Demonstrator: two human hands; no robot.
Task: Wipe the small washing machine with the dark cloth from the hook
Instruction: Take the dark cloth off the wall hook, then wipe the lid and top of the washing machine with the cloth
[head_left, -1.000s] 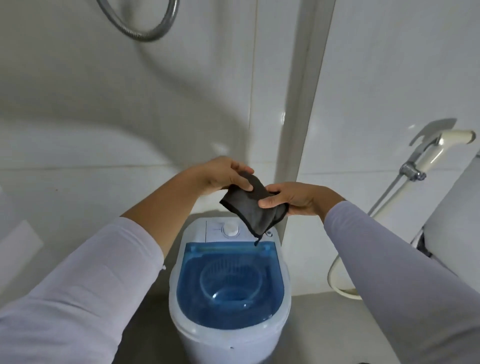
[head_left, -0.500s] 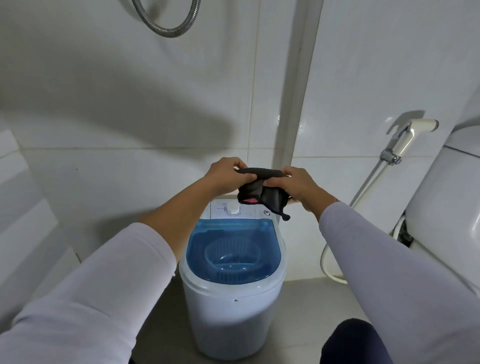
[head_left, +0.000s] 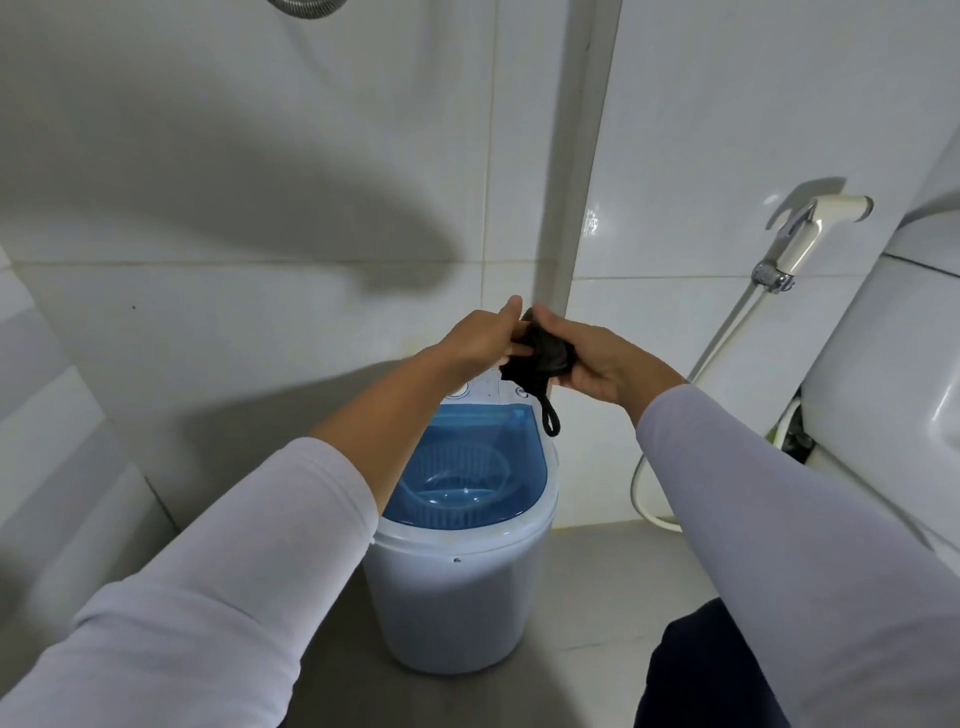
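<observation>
We are holding the bunched dark cloth (head_left: 540, 356) between our left hand (head_left: 480, 340) and right hand (head_left: 597, 364), above the small washing machine (head_left: 462, 582).

The cloth (head_left: 540, 358) bunched above the washing machine (head_left: 457, 587) is near black, its dangling loop black too. The machine's tub is pale bluish white under a translucent blue lid (head_left: 467, 467). Both sleeves (head_left: 234, 571) before it are pale lilac-white. Behind it, glossy white wall tiles (head_left: 260, 156); to its right, a cream sprayer (head_left: 810, 234) and white toilet (head_left: 893, 364). Grey floor (head_left: 597, 597) beneath.
</observation>
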